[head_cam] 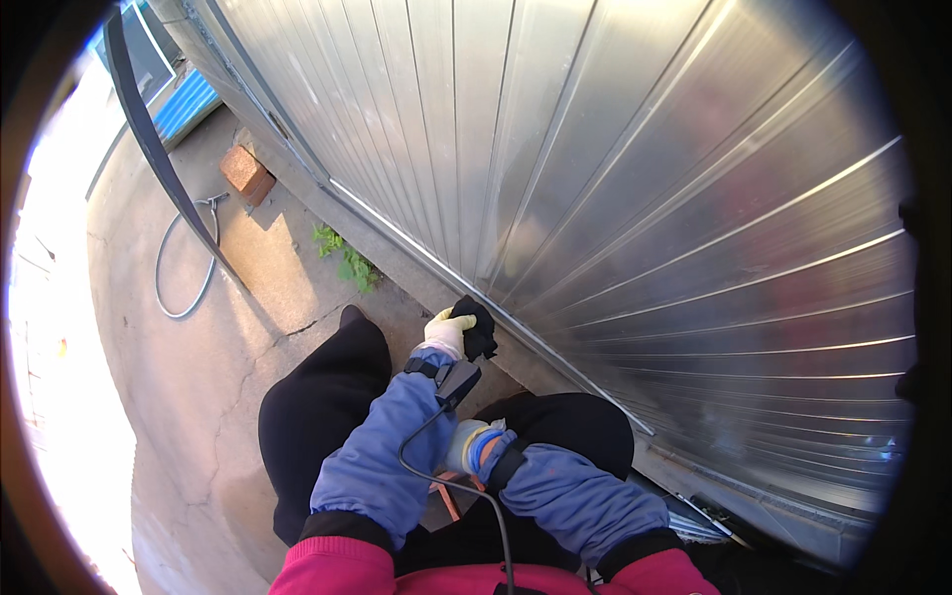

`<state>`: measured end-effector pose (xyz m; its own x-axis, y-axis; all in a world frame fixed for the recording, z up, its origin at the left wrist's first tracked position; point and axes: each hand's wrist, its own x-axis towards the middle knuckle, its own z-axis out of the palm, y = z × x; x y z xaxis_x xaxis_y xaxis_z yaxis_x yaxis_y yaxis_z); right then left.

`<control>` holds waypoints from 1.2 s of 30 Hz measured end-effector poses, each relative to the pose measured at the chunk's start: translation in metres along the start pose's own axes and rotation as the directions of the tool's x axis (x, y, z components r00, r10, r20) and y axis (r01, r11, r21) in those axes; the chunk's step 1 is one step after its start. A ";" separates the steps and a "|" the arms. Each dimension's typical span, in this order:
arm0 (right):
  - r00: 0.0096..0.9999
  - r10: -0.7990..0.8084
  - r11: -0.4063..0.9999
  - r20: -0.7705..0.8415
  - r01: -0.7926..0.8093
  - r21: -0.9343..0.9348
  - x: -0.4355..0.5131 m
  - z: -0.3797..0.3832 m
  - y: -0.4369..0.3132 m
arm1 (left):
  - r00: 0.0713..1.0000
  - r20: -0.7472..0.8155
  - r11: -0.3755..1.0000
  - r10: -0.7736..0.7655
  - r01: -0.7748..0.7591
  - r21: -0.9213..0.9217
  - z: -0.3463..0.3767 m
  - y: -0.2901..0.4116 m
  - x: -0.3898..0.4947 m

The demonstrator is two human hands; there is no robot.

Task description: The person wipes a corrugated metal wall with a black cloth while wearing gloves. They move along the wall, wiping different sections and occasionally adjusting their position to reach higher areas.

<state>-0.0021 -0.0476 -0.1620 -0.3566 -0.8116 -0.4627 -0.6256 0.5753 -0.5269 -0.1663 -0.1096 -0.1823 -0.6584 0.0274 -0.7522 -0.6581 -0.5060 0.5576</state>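
Note:
My left hand (pixel 448 329), in a pale glove, grips a crumpled black cloth (pixel 474 326). The cloth is beside the bottom edge of a ribbed, shiny metal door or wall panel (pixel 595 186); whether it touches the panel I cannot tell. Lower down, my gloved right hand (pixel 462 446) is partly hidden behind the left forearm, between my knees. Its fingers are out of sight, so any hold on something cannot be made out. A black device (pixel 457 384) with a cable is strapped to my left wrist. Blue sleeve covers (pixel 383 454) run over both forearms.
Orange-red bars (pixel 448 503), perhaps of a stool, show beneath me. A green plant (pixel 346 256) grows from the concrete ground (pixel 186 394) near the panel. Farther left are a brick (pixel 248 175), a looped cable (pixel 158 271) and a dark curved strip (pixel 152 141).

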 end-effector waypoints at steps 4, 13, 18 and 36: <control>0.990 0.092 0.990 -0.110 -0.080 0.116 0.012 0.013 0.003 | 0.999 0.009 0.985 -0.052 0.050 0.165 0.029 -0.007 0.012; 0.978 0.185 0.972 -0.100 -0.166 0.169 0.016 -0.003 -0.002 | 0.995 0.066 0.990 -0.071 0.079 -0.113 0.056 -0.017 -0.021; 0.976 0.202 0.966 -0.084 -0.185 0.179 0.017 -0.007 -0.003 | 0.932 0.350 0.991 0.091 -0.049 -0.126 0.065 0.025 -0.068; 0.960 0.257 0.938 0.110 -0.275 0.213 -0.004 -0.079 -0.026 | -0.068 0.334 -0.092 0.940 -0.994 0.057 0.169 0.232 -0.269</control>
<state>-0.0400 -0.0675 -0.0903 -0.4266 -0.6205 -0.6580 -0.3408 0.7842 -0.5186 -0.2033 -0.0882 0.2087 -0.6962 -0.1897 0.6924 0.6940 0.0688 0.7167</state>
